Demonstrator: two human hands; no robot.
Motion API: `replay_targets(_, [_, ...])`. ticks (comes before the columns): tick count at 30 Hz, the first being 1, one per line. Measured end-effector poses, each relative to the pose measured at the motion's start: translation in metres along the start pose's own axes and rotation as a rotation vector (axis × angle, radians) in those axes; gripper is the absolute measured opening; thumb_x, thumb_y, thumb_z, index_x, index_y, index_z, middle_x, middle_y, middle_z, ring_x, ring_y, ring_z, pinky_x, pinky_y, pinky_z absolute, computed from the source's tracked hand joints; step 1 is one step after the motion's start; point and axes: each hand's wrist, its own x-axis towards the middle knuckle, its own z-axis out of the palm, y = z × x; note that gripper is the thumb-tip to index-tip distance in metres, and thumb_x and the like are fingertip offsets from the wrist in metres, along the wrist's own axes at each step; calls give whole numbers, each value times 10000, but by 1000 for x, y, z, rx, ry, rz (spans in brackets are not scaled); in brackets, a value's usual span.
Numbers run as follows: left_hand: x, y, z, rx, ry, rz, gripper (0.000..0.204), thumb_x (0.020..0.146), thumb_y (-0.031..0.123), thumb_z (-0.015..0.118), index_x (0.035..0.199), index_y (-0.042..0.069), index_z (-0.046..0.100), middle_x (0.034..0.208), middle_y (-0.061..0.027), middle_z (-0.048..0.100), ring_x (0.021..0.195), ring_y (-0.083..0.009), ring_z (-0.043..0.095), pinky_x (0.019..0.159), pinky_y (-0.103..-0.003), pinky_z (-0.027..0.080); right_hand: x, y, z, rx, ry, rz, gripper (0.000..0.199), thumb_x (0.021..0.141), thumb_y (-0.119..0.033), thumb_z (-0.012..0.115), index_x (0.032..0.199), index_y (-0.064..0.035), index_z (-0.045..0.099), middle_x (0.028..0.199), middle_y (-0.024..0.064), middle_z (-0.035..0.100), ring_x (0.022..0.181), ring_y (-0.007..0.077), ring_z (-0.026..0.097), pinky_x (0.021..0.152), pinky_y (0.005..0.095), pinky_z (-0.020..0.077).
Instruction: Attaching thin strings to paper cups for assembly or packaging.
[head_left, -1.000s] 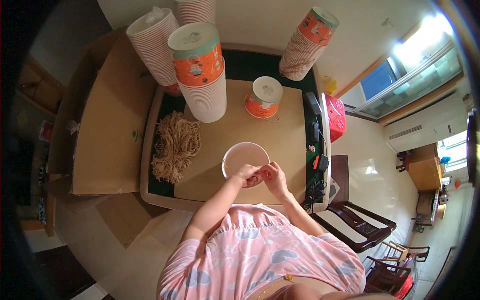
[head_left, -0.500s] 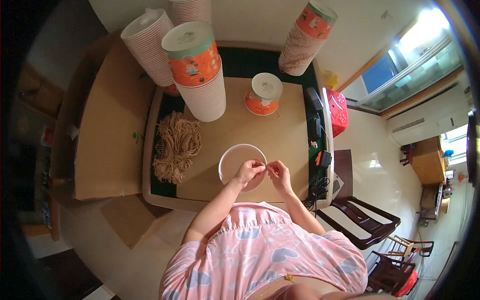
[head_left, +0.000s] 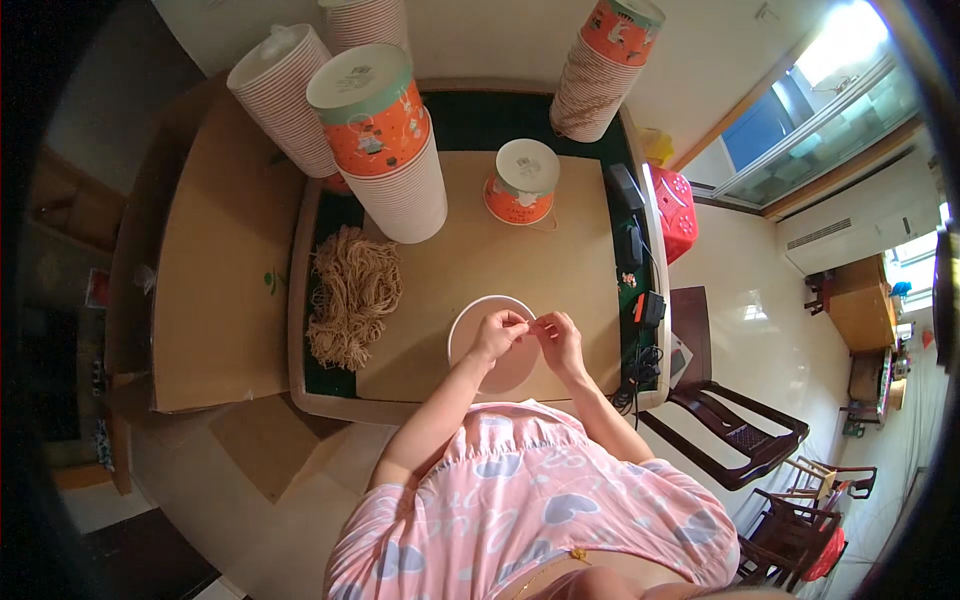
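A round paper bucket (head_left: 470,330) stands mouth up on the cardboard sheet in front of me, its pale inside showing. Over the far right of its rim, my left hand (head_left: 501,333) and my right hand (head_left: 556,341) meet with fingertips pinched close together. What sits between the fingers is too small to make out. A loose bundle of tan twine cords (head_left: 352,295) lies to the left. Farther off, an upside-down orange and green paper bucket (head_left: 524,185) has a thin cord loop at its lower right side.
Tall stacks of nested paper buckets stand at the back: a big one (head_left: 395,160), another behind it (head_left: 285,100), and one at far right (head_left: 592,85). Black adapters and cables (head_left: 640,370) line the table's right edge. A large cardboard box (head_left: 225,270) flanks the left.
Both hands remain pinched together at the bucket's rim, with a slight shift of the fingers. The bucket appears a little farther right and nearer; the whole view has also shifted slightly.
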Motion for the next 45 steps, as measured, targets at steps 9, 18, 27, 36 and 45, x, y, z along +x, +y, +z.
replay_targets(9, [-23,1,6,568,137,574,64,742,53,634,799,49,605,729,-75,609,637,-173,605,583,-283,483,1,-1,-1,266,-89,302,149,858,-161,598,866,-14,618,692,-11,575,621,61,492,549,197,390])
replay_targets(18, [-25,3,3,586,191,565,54,736,63,646,772,34,616,733,-70,618,632,-177,604,577,-288,483,5,1,-8,386,-309,397,166,859,-159,598,900,-4,641,687,-7,573,615,66,487,547,197,390])
replay_targets(27, [-22,-2,1,546,227,549,70,728,71,658,768,32,617,743,-76,628,633,-190,617,587,-294,495,0,0,2,48,-151,43,150,792,-26,612,937,-37,649,820,77,582,711,154,591,620,261,484])
replay_targets(36, [-34,9,9,822,391,658,75,719,76,647,751,72,579,749,-71,580,685,-253,598,592,-355,490,0,8,9,-1,-140,-27,112,821,-55,585,917,-13,625,819,102,594,717,192,618,633,291,510])
replay_targets(45, [-35,13,6,830,370,732,61,726,66,641,762,72,592,749,-63,573,698,-246,597,595,-352,489,1,-1,7,231,-197,277,183,843,-173,602,899,-3,638,736,52,636,642,97,573,563,228,451])
